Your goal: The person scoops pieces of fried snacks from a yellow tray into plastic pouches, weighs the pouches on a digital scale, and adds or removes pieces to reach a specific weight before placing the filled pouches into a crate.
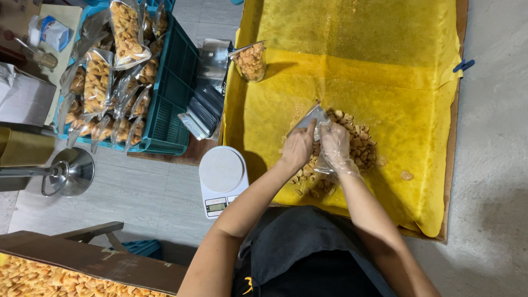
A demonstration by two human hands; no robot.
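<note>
A pile of golden fried snack pieces (357, 144) lies on yellow paper (352, 66) spread over a board on the floor. My left hand (298, 147) grips a clear plastic pouch (309, 118) at its edge, holding it against the pile. My right hand (334, 147), in a thin clear plastic glove, rests on the snacks right beside the pouch's mouth. Whether it holds any pieces is hidden by the glove and the pile.
A filled pouch (250, 60) stands at the paper's upper left. A white digital scale (222, 180) sits left of my arms. A teal crate (170, 93) holds several filled pouches; flat empty pouches (204, 110) lie beside it. A metal funnel (71, 171) is at left.
</note>
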